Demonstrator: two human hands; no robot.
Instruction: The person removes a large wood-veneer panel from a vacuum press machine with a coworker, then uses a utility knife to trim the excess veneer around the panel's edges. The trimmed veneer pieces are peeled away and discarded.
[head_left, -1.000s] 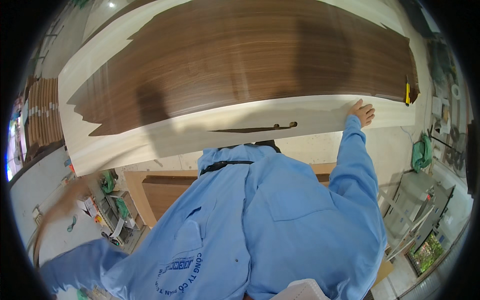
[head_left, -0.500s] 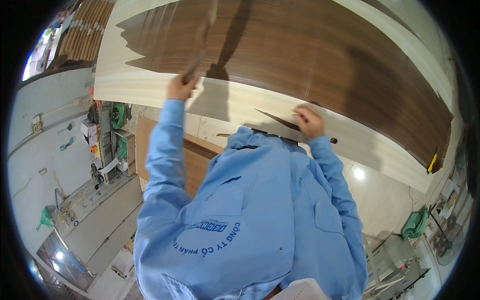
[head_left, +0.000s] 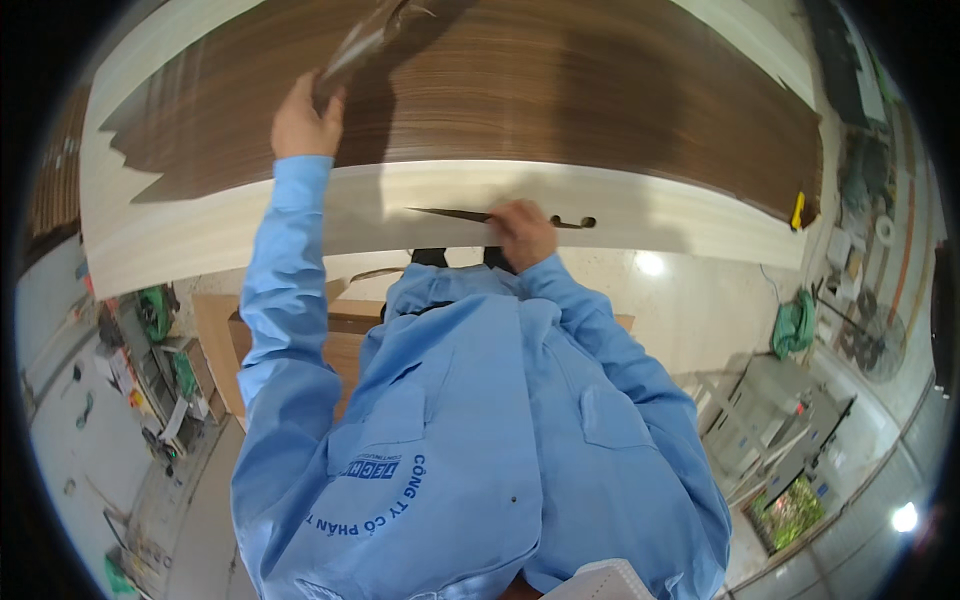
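Note:
My left hand (head_left: 307, 118) is closed on a loose piece of thin, glossy, see-through film (head_left: 362, 42), which stretches up and away over the dark brown wood-grain sheet (head_left: 480, 110). That sheet lies on a larger cream board (head_left: 240, 222) and has a jagged left end. My right hand (head_left: 526, 236) is over the board's near edge, its fingers curled and blurred; anything inside them is hidden. Partly beneath it lies a dark pointed tool (head_left: 448, 213) that looks like scissors, with ring-like ends (head_left: 588, 222) showing to the right of the hand.
A yellow cutter-like tool (head_left: 797, 211) sits at the sheet's right corner. Brown wooden panels (head_left: 215, 345) are below the board on the left. To the right stand a grey metal cabinet (head_left: 755, 425), a green bag (head_left: 795, 322) and a fan (head_left: 872, 335).
The view has shifted. My left hand has moved farther over the brown sheet with the film. My right hand has moved left over the dark pointed tool, which appears to stay in place.

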